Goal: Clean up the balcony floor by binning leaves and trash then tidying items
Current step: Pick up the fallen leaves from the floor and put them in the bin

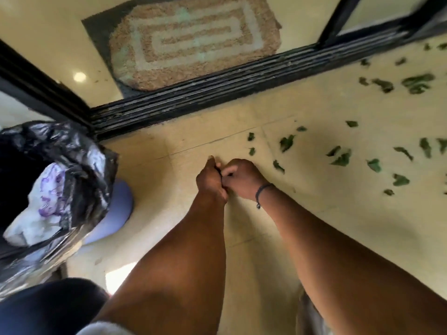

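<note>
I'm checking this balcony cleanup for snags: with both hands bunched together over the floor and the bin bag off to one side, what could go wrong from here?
1. The left hand and right hand press together, apparently around something small and dark; bits could drop while crossing to the black bin bag.
2. Many green leaves lie scattered on the tiles, some near the sliding door track; they could slip into its grooves.

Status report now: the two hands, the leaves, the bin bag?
Left hand and right hand fisted together, contents hidden. Green leaves scattered on floor at right. Black bin bag open at left. Nothing blocking.
</note>
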